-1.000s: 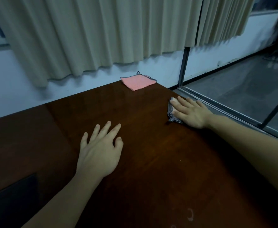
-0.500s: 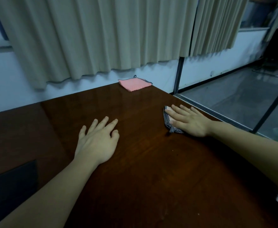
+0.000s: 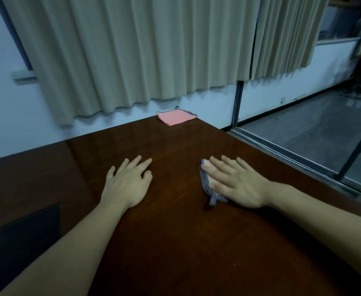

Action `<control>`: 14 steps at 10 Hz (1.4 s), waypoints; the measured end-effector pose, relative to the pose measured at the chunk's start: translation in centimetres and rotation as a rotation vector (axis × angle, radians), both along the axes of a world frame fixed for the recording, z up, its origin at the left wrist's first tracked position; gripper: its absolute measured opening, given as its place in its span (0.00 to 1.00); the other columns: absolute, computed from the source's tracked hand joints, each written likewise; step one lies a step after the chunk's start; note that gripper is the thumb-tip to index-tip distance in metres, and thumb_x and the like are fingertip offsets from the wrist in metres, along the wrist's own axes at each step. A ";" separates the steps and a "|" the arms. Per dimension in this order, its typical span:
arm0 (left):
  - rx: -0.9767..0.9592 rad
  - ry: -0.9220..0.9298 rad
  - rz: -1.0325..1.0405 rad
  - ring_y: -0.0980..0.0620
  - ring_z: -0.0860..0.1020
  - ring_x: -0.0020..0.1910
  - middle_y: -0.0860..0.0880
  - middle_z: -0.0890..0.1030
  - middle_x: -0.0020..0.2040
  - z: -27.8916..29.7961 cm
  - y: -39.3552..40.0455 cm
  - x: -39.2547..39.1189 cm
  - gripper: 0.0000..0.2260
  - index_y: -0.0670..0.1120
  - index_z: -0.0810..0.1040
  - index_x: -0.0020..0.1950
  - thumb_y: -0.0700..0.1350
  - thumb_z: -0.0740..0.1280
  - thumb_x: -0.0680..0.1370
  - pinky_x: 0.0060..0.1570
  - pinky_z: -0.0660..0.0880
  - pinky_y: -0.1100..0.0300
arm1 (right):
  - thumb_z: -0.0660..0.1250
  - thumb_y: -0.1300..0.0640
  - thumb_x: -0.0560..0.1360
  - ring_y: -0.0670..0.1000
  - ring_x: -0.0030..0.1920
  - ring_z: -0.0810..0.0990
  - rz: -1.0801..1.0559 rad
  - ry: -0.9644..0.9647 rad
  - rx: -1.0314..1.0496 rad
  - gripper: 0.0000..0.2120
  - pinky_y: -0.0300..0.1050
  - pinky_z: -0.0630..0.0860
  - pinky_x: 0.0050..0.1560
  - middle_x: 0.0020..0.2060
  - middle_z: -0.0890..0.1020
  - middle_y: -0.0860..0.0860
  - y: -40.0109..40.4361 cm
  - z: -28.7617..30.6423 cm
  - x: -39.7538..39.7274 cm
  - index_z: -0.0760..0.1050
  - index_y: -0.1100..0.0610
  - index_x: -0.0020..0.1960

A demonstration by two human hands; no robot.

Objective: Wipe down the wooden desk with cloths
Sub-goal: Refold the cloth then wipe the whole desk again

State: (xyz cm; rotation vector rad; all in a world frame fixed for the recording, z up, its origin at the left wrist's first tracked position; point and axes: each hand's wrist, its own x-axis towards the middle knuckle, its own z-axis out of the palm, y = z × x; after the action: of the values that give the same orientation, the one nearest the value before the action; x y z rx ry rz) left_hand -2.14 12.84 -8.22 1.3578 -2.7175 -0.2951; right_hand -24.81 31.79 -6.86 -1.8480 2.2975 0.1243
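The wiping looks to be in its middle: one cloth is at work near the centre of the tabletop (image 3: 175,242), a second lies unused at the far corner, and nothing on the glossy surface tells wiped wood from unwiped, so how much is left cannot be read; the near stretch and the left side probably still need passes. At the far left a flat, matte black panel (image 3: 21,236) sits at the near edge, its nature unclear. Next, the left hand (image 3: 126,184) rests palm-down on bare wood, fingers straight and slightly spread, holding nothing and seeming to brace. The tabletop itself is dark reddish-brown wood, smooth and polished enough to reflect the pale pleated curtain (image 3: 143,50) hanging behind it. At the far corner, close to the wall, the pink cloth (image 3: 175,118) lies folded into a neat flat square with dark stitched edging and a small loop. To the right of the left hand and apart from it, the right hand (image 3: 235,184) presses flat with extended fingers on a grey cloth (image 3: 207,190), a soft, woven-looking, crumpled piece mostly hidden under the palm, its edge bunching out on the thumb side. Beyond the right edge lies a grey floor (image 3: 303,133), crossed by dark metal rails.
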 end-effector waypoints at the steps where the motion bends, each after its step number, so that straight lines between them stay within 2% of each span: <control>1: -0.004 0.005 0.004 0.51 0.49 0.82 0.56 0.52 0.83 -0.2 -0.1 0.0 0.23 0.63 0.56 0.81 0.59 0.47 0.85 0.79 0.44 0.44 | 0.36 0.29 0.77 0.47 0.80 0.35 0.032 -0.028 -0.004 0.31 0.53 0.33 0.79 0.80 0.37 0.41 1.5 -0.1 0.0 0.35 0.33 0.78; 2: -0.007 0.011 0.006 0.51 0.49 0.82 0.56 0.52 0.83 -0.2 -0.2 0.1 0.23 0.63 0.56 0.81 0.58 0.47 0.85 0.79 0.44 0.44 | 0.40 0.33 0.81 0.49 0.81 0.37 -0.020 -0.002 -0.008 0.29 0.54 0.35 0.79 0.81 0.39 0.43 -0.8 -0.4 -2.1 0.36 0.35 0.79; 4: -0.009 0.024 0.003 0.52 0.49 0.82 0.57 0.52 0.83 -0.3 -0.3 0.1 0.22 0.64 0.56 0.81 0.58 0.47 0.85 0.79 0.44 0.44 | 0.40 0.32 0.82 0.55 0.82 0.42 -0.230 0.034 -0.026 0.30 0.60 0.39 0.79 0.83 0.43 0.48 -9.0 -0.7 -7.0 0.39 0.38 0.81; 5: -0.007 0.031 0.001 0.52 0.49 0.82 0.57 0.53 0.83 -0.3 -0.3 0.1 0.23 0.64 0.56 0.81 0.58 0.47 0.85 0.80 0.44 0.44 | 0.40 0.32 0.82 0.56 0.82 0.42 -0.248 0.045 -0.017 0.30 0.62 0.39 0.79 0.83 0.42 0.48 -10.2 -0.9 -6.2 0.40 0.38 0.81; 6: -0.011 0.031 -0.004 0.52 0.49 0.82 0.56 0.53 0.83 -0.2 -0.1 -0.1 0.23 0.63 0.56 0.81 0.58 0.48 0.85 0.80 0.44 0.44 | 0.39 0.33 0.82 0.55 0.82 0.39 -0.160 0.031 -0.005 0.30 0.61 0.38 0.79 0.82 0.40 0.48 -8.1 -0.5 -3.3 0.38 0.38 0.81; 7: -0.011 0.031 -0.001 0.51 0.49 0.82 0.56 0.53 0.83 -0.2 -0.1 0.0 0.23 0.63 0.57 0.81 0.58 0.48 0.85 0.80 0.44 0.43 | 0.32 0.27 0.73 0.53 0.81 0.38 -0.004 0.028 0.013 0.38 0.58 0.37 0.79 0.82 0.39 0.46 -3.9 0.1 0.9 0.35 0.37 0.80; 8: -0.013 0.027 -0.002 0.51 0.50 0.82 0.55 0.53 0.83 -0.2 -0.1 0.0 0.23 0.62 0.57 0.81 0.58 0.48 0.85 0.80 0.45 0.43 | 0.35 0.29 0.77 0.49 0.80 0.35 0.071 -0.024 -0.019 0.33 0.54 0.33 0.78 0.81 0.38 0.42 -0.2 0.0 3.5 0.36 0.35 0.80; 9: -0.015 0.030 0.002 0.51 0.50 0.82 0.55 0.53 0.83 -0.2 -0.1 0.0 0.23 0.62 0.57 0.81 0.58 0.47 0.85 0.80 0.44 0.43 | 0.39 0.30 0.79 0.47 0.80 0.35 0.061 -0.025 -0.010 0.30 0.53 0.33 0.79 0.80 0.37 0.42 -0.3 -0.2 2.9 0.36 0.34 0.79; 10: -0.015 0.043 0.008 0.51 0.50 0.82 0.55 0.54 0.83 -0.2 -0.2 0.1 0.23 0.62 0.58 0.81 0.58 0.48 0.85 0.79 0.44 0.44 | 0.41 0.33 0.82 0.51 0.81 0.38 -0.026 0.012 -0.017 0.29 0.56 0.36 0.79 0.81 0.39 0.44 -3.7 -0.5 0.4 0.37 0.36 0.80; 11: -0.010 0.054 0.007 0.52 0.49 0.82 0.56 0.54 0.83 -0.3 -0.2 0.1 0.23 0.62 0.58 0.81 0.58 0.48 0.85 0.80 0.44 0.44 | 0.41 0.33 0.82 0.53 0.82 0.40 -0.151 0.014 -0.033 0.29 0.58 0.37 0.79 0.82 0.41 0.46 -7.4 -0.9 -2.1 0.38 0.36 0.80; 12: -0.006 0.064 0.004 0.51 0.49 0.82 0.56 0.54 0.83 -0.4 -0.1 0.1 0.23 0.62 0.58 0.81 0.58 0.48 0.85 0.79 0.43 0.45 | 0.41 0.33 0.82 0.54 0.82 0.40 -0.188 0.008 -0.021 0.29 0.60 0.37 0.79 0.82 0.41 0.47 -8.7 -1.2 -2.4 0.39 0.36 0.81; 14: -0.006 0.115 0.013 0.50 0.53 0.82 0.54 0.58 0.82 -0.2 0.1 0.1 0.22 0.59 0.63 0.80 0.57 0.51 0.85 0.79 0.46 0.43 | 0.37 0.31 0.79 0.52 0.81 0.38 -0.016 -0.003 0.009 0.31 0.58 0.35 0.79 0.82 0.39 0.45 -3.1 -0.2 3.1 0.36 0.36 0.80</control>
State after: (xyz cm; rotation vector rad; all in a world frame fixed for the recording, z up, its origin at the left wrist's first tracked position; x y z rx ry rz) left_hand -2.07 12.98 -8.41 1.3137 -2.6127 -0.3519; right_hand -21.75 28.69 -7.08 -1.8239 2.3054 0.1302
